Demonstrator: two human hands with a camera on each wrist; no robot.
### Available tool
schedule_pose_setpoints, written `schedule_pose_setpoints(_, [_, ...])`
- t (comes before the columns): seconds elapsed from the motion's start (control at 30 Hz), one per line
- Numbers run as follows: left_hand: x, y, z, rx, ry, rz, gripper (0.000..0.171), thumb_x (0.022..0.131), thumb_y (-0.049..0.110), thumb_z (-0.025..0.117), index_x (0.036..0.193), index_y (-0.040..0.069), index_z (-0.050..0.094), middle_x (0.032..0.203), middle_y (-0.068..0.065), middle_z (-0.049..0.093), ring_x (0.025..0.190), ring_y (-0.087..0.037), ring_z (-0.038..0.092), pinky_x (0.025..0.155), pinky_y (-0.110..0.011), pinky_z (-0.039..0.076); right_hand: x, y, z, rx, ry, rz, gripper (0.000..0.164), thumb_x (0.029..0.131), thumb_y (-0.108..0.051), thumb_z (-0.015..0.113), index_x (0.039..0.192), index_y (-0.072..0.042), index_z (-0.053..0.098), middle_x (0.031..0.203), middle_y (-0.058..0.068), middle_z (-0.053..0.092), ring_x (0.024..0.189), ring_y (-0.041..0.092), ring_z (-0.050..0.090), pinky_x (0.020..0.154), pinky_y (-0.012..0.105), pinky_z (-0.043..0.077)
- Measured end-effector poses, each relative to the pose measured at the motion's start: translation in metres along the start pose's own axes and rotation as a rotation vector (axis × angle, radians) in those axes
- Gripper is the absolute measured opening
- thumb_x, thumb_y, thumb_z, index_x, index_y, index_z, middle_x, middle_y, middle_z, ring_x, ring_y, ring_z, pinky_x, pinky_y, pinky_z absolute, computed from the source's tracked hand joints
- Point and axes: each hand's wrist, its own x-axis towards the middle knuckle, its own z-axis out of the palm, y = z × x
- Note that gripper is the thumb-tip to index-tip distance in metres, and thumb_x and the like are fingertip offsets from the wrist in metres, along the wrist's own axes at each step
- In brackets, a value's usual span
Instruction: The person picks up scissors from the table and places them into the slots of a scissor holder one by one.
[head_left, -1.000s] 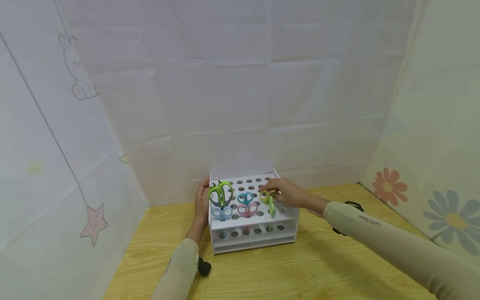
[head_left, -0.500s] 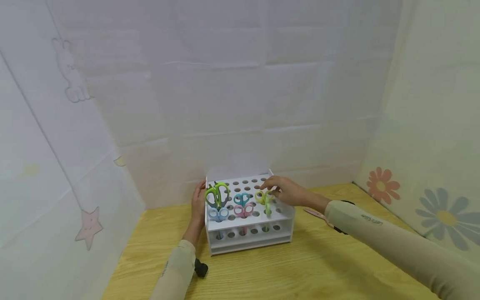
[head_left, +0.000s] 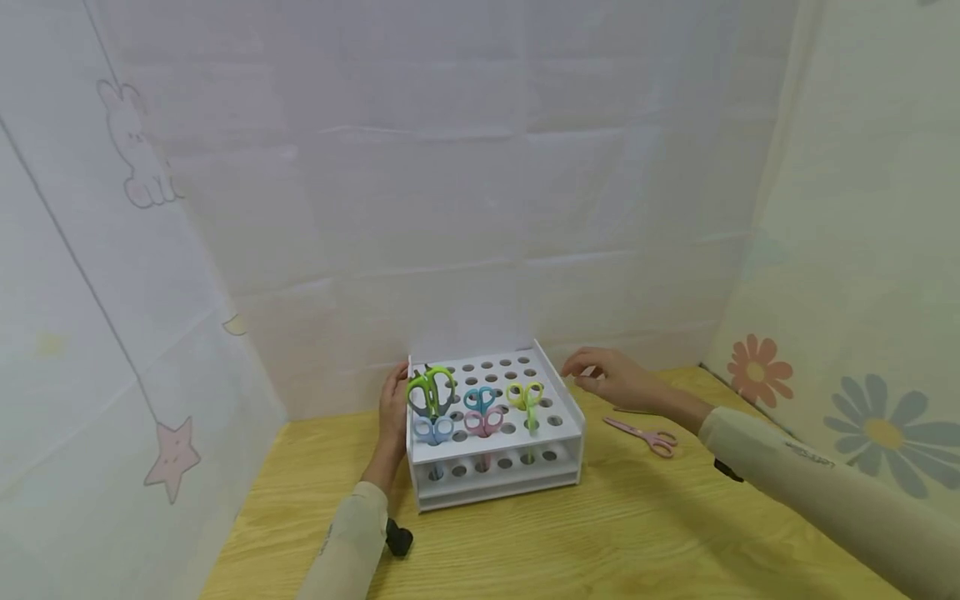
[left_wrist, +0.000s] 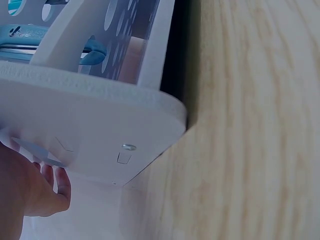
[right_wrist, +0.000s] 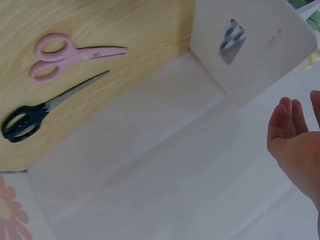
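Note:
My left hand [head_left: 393,407] rests against the left side panel of a white perforated rack [head_left: 491,492]. In the left wrist view its fingertips touch that panel near a cut-out. Off the rack's right side, my right hand [head_left: 611,379] hovers with loosely bent fingers and nothing in it. Several scissors stand handles-up in the holes: green-and-grey scissors [head_left: 450,385], light blue scissors [head_left: 434,429], teal scissors [head_left: 480,398], pink scissors [head_left: 483,422] and yellow-green scissors [head_left: 531,417]. Another pink pair of scissors [right_wrist: 55,57] and dark-handled scissors [right_wrist: 27,120] lie on the table.
The wood-grain table [head_left: 510,554] meets a creased white sheet wall [head_left: 435,200] close behind the rack. Side walls with printed drawings stand left and right. Many of the rack's holes hold nothing.
My right hand has let go of the yellow-green scissors, which stand in the rack, and has moved right, away from it. The pink scissors on the table have come into sight. My left hand stays at the rack.

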Motion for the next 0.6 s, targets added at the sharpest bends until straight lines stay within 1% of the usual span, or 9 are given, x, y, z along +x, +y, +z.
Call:
schedule_pose_setpoints(0.1, [0.000,-0.001,-0.001,0.002,-0.005,0.003,0.046,0.110,0.023,0.038,0.153,0.007,0.044,0.150,-0.019,0.044,0.132,-0.033,0.043,0.112,-0.048,0.031,-0.011,0.008,-0.005,0.018,0.024,0.025,0.021,0.097,0.004,0.061,0.114,-0.005,0.071,0.111,0.011,0.068,0.099,0.026,0.063,0.081,0.044,0.055])
schedule_pose_setpoints(0.2, [0.001,-0.002,-0.002,-0.002,-0.012,-0.001,0.046,0.110,0.023,0.037,0.153,0.008,0.044,0.151,-0.019,0.043,0.134,-0.032,0.042,0.113,-0.048,0.030,-0.023,0.017,-0.008,0.022,0.051,0.045,0.022,0.097,0.005,0.061,0.115,-0.002,0.071,0.113,0.016,0.068,0.100,0.030,0.064,0.080,0.045,0.055])
schedule_pose_setpoints(0.27, [0.001,-0.002,-0.002,-0.004,-0.016,-0.002,0.047,0.110,0.024,0.037,0.153,0.008,0.043,0.152,-0.020,0.042,0.135,-0.032,0.041,0.114,-0.047,0.029,-0.031,0.023,-0.010,0.019,0.071,0.065,0.022,0.097,0.005,0.062,0.115,-0.001,0.071,0.114,0.017,0.068,0.101,0.032,0.064,0.081,0.045,0.055])
schedule_pose_setpoints(0.5, [0.002,-0.001,-0.002,-0.008,-0.023,0.000,0.047,0.110,0.025,0.037,0.153,0.009,0.043,0.152,-0.019,0.042,0.134,-0.031,0.042,0.113,-0.047,0.030,-0.056,0.048,-0.013,-0.017,0.119,0.139,0.019,0.099,0.002,0.061,0.115,-0.002,0.072,0.113,0.012,0.069,0.102,0.031,0.065,0.083,0.044,0.056])
schedule_pose_setpoints(0.6, [0.002,-0.001,-0.002,-0.018,-0.024,0.001,0.047,0.110,0.026,0.037,0.153,0.008,0.043,0.151,-0.018,0.043,0.133,-0.030,0.042,0.114,-0.047,0.030,-0.065,0.060,-0.014,-0.014,0.135,0.170,0.019,0.100,0.001,0.061,0.115,-0.001,0.071,0.113,0.014,0.069,0.102,0.033,0.066,0.083,0.043,0.056])
